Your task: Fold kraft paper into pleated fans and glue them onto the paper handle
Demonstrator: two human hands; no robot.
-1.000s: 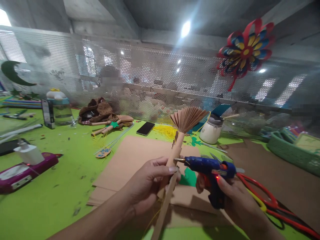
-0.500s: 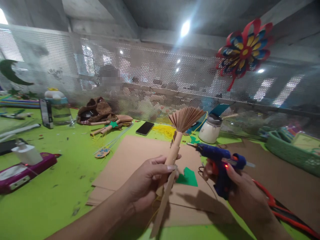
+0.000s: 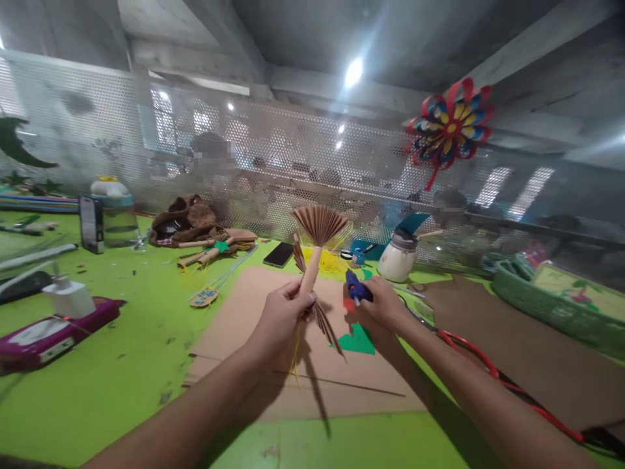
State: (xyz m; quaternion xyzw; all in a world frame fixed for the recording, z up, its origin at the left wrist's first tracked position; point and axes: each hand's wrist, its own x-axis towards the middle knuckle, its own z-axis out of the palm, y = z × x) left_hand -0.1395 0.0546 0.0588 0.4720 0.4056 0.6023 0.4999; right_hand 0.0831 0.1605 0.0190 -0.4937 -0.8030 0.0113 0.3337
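Observation:
My left hand [image 3: 279, 319] is closed around a rolled brown paper tube [image 3: 311, 270], held upright with its thumb in front. A pleated paper fan [image 3: 320, 223] spreads from the tube's top, and another pleated piece [image 3: 328, 327] sticks out below my fingers. Thin yellow strands hang under that hand. To its right, my right hand [image 3: 383, 301] grips a blue hot glue gun [image 3: 358, 286] low over the stacked brown sheets [image 3: 244, 312]; its nozzle is hard to make out. A green paper scrap [image 3: 358, 340] lies on the sheets, below the glue gun.
Red-handled scissors [image 3: 469, 352] lie beside my right forearm. Behind are a phone [image 3: 278, 255], yellow shredded strands [image 3: 329, 262] and a white jar [image 3: 396, 259]. A purple power strip [image 3: 58, 335] lies left; a green basket [image 3: 551, 312] stands right. A perforated screen closes the back.
My right hand has swung the glue gun away from the tube, forward and down toward the sheets. My left hand has shifted left and turned the tube, so the lower pleated piece now shows.

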